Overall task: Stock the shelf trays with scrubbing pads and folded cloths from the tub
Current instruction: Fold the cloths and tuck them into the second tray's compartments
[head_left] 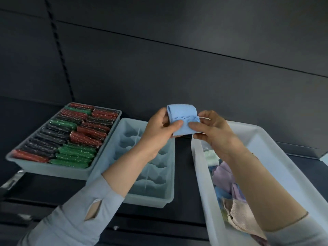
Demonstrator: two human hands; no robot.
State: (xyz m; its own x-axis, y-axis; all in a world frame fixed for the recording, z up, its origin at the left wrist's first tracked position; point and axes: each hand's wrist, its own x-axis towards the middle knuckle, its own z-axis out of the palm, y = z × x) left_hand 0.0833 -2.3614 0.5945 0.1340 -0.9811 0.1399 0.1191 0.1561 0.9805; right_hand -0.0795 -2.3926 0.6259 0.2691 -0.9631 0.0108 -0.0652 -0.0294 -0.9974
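Observation:
A folded light blue cloth is held up between both hands above the gap between trays. My left hand pinches its left side with thumb on the front. My right hand pinches its right side. Below the left forearm lies a pale blue divided tray with bare compartments. To the right stands the white tub holding several loose cloths in lilac, blue, mint and beige.
At the left a pale tray is packed with several red, green and black scrubbing pads. All containers rest on a dark shelf backed by a dark panel wall.

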